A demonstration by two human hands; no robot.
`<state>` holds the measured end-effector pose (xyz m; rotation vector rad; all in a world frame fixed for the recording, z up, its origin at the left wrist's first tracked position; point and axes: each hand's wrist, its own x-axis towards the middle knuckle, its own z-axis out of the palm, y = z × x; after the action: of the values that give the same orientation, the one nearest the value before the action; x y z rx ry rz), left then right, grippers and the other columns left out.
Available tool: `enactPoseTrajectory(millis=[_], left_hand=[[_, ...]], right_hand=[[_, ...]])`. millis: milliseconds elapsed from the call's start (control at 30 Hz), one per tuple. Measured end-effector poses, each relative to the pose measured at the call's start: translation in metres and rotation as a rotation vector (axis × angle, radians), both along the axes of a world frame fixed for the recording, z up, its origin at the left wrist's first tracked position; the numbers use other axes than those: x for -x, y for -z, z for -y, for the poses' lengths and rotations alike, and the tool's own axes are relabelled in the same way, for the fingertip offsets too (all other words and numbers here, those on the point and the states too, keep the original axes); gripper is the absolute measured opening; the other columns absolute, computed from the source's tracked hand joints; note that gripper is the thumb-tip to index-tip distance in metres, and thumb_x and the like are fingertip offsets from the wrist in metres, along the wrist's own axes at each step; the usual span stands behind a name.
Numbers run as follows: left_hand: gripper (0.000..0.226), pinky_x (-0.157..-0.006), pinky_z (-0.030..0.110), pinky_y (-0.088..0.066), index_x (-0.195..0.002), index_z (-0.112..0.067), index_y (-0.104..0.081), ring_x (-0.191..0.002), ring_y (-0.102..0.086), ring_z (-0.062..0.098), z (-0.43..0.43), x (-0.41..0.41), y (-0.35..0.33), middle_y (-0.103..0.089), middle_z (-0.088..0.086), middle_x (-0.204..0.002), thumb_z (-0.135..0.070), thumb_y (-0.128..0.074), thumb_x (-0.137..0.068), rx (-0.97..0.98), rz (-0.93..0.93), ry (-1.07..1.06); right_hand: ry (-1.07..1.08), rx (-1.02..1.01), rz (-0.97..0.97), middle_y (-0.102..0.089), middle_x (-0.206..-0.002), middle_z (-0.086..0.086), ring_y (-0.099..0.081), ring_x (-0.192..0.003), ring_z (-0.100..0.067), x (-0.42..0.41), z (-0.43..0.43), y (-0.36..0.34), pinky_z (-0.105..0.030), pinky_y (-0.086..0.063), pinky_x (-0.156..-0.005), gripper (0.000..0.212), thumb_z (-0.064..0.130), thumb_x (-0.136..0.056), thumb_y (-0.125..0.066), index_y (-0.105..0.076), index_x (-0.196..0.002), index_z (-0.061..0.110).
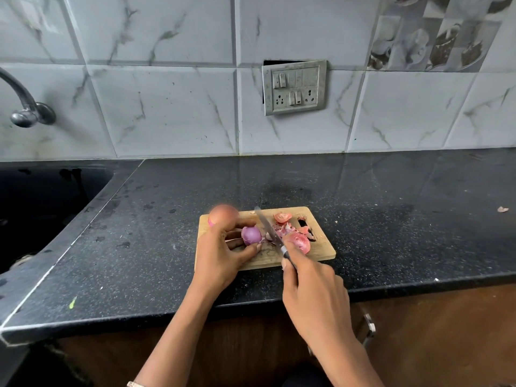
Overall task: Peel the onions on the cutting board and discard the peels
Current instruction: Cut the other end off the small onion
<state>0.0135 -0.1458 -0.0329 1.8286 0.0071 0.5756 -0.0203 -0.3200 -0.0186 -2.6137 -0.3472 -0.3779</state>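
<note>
**Both hands busy, blade close to my fingers**

My left hand [223, 255] is curled round a small peeled purple onion [251, 235], fingers and thumb pinching it against the cutting board [321, 251]. My right hand [312, 297] is closed tight on the handle of a knife [269, 229], whose blade runs up and away from me, passing just beside the onion and my left fingertips.

The onion I hold sits near the middle of the board. Another onion [300, 243], its reddish skin on, lies just right of the blade, and a third, paler one [223, 215] rests at the board's far-left corner, partly off the edge as far as I can tell. Loose peels [282, 229] are heaped between the blade and the board's handle slot, with a cut-off end [282, 217] beyond them.

What worries me most is the blade: the peeled onion is slick and round, and if it rolls under pressure the edge could slide towards my left fingertips. The corner onion could be nudged by my knuckles and roll onto the dark counter [139, 247], perhaps towards the sink [42, 205]. The peels are light and scattered; sweeping them up carelessly could push scraps off the board, and one bit [502, 209] already lies far right on the counter. I see no bin here, so discarding means carrying them out of view.
</note>
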Motion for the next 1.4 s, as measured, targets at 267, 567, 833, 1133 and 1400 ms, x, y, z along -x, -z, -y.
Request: enactPoseTrajectory(millis=[267, 567, 833, 1133, 1400], left_hand=[[0.049, -0.081, 0.015, -0.057, -0.115, -0.015, -0.072, -0.096, -0.07, -0.003, -0.003, 0.0, 0.001, -0.073, -0.012, -0.108, 0.002, -0.088, -0.072, -0.018, 0.026, -0.043], [0.033, -0.079, 0.014, -0.055, -0.117, -0.012, -0.072, -0.093, -0.073, 0.002, -0.002, 0.005, -0.002, -0.076, -0.008, -0.103, -0.012, -0.081, -0.085, 0.05, 0.038, 0.017], [0.028, -0.08, 0.013, -0.053, -0.125, -0.005, -0.068, -0.095, -0.071, -0.001, -0.005, 0.006, -0.002, -0.076, -0.012, -0.103, -0.002, -0.063, -0.098, 0.103, 0.024, 0.084], [0.029, -0.093, 0.016, -0.05, -0.129, -0.015, -0.069, -0.113, -0.067, 0.006, -0.011, 0.0, 0.003, -0.072, -0.005, -0.122, -0.011, -0.059, -0.102, 0.073, 0.012, 0.116], [0.03, -0.096, 0.018, -0.049, -0.132, -0.014, -0.067, -0.117, -0.066, 0.008, -0.01, -0.001, 0.003, -0.073, -0.009, -0.123, -0.013, -0.057, -0.104, 0.136, -0.007, 0.19]], right_hand=[[-0.074, -0.091, 0.015, -0.072, -0.101, 0.007, -0.067, -0.094, -0.019, 0.011, 0.002, -0.007, -0.033, -0.042, -0.068, 0.045, 0.044, -0.106, -0.036, -0.039, -0.151, 0.043], [-0.161, -0.904, -0.407, -0.064, -0.081, -0.002, -0.054, -0.056, -0.012, -0.059, -0.016, -0.01, -0.033, -0.046, -0.046, 0.016, 0.017, -0.098, -0.058, -0.061, -0.113, 0.023], [-0.293, -0.989, -0.335, -0.06, -0.059, 0.016, -0.051, -0.05, 0.002, -0.076, -0.029, -0.008, -0.01, -0.037, -0.046, 0.009, 0.016, -0.087, -0.079, -0.076, -0.096, 0.014], [-0.388, -1.008, -0.352, -0.058, -0.065, 0.013, -0.045, -0.053, -0.007, -0.076, -0.028, -0.007, -0.016, -0.032, -0.041, 0.003, 0.014, -0.087, -0.08, -0.077, -0.087, 0.013], [-0.474, -0.876, -0.326, -0.064, -0.069, 0.01, -0.06, -0.067, -0.002, -0.077, -0.03, -0.008, -0.014, -0.043, -0.058, 0.012, 0.009, -0.093, -0.07, -0.067, -0.083, 0.015]])
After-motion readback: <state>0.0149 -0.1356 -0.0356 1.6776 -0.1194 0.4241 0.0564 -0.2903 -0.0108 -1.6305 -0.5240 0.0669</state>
